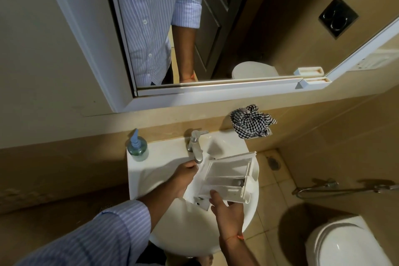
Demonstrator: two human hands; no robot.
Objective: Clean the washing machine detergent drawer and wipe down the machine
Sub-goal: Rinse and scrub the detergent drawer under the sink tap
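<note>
1. The white detergent drawer [226, 177] sits over the bowl of the white sink [151, 170], toward its right rim, tilted with its open compartments facing up.
2. The right hand [228, 209] holds the drawer's near end: the thumb lies on top of the near edge and the fingers reach underneath it.
3. The left hand [184, 174] is at the drawer's left side, just beneath the tap spout; its fingers are curled, but whether they grip the drawer's edge cannot be told.
4. A chrome tap [195, 144] stands at the back edge of the sink, its spout ending just beside the left hand.
5. A blue-topped soap pump bottle [137, 147] stands on the sink's back left corner.
6. A crumpled black-and-white checked cloth [251, 122] lies on the ledge behind the sink's back right corner, apart from the drawer.
7. Both forearms come out of rolled-up striped shirt sleeves; an orange thread circles the right wrist.
8. A white-framed mirror [216, 84] hangs on the wall above the ledge.
9. A white toilet [343, 244] stands at the lower right, with a metal spray hose [345, 189] on the wall beside it.
</note>
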